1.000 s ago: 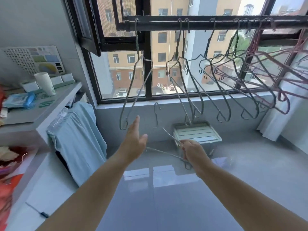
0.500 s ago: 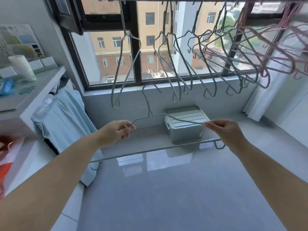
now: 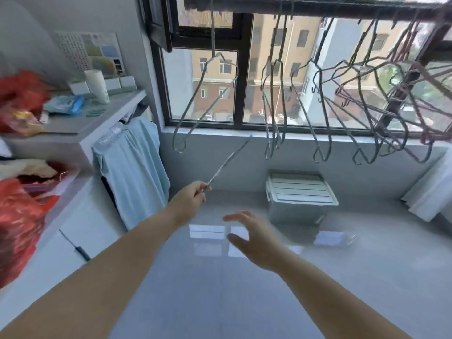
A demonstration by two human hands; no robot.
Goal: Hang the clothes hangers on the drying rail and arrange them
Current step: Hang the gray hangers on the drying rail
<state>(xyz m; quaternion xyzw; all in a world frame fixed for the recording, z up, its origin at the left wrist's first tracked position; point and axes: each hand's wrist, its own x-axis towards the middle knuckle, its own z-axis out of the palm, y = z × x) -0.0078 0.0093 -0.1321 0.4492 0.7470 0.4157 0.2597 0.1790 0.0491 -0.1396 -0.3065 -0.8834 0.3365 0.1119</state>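
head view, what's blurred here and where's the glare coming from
Head view: the open right hand and the thin metal hanger gripped by the left hand are motion-smeared; daylight through the black-framed window throws bright patches on the glossy grey floor; wide-angle lens bows the dark drying rail.

My left hand (image 3: 193,196) pinches one end of a wire hanger (image 3: 228,161), seen edge-on & blurred, angled up-right toward the window sill (image 3: 318,137). Right hand (image 3: 254,237) is empty, fingers (image 3: 232,217) spread, palm over the floor (image 3: 244,302). Overhead the drying rail (image 3: 318,7) carries one grey hanger (image 3: 203,104) alone at left, then more bunched twd the right. Lidded storage box (image 3: 299,195) sits on the floor below them. Blue cloth (image 3: 132,167) hangs off the shelf (image 3: 97,123) at left.
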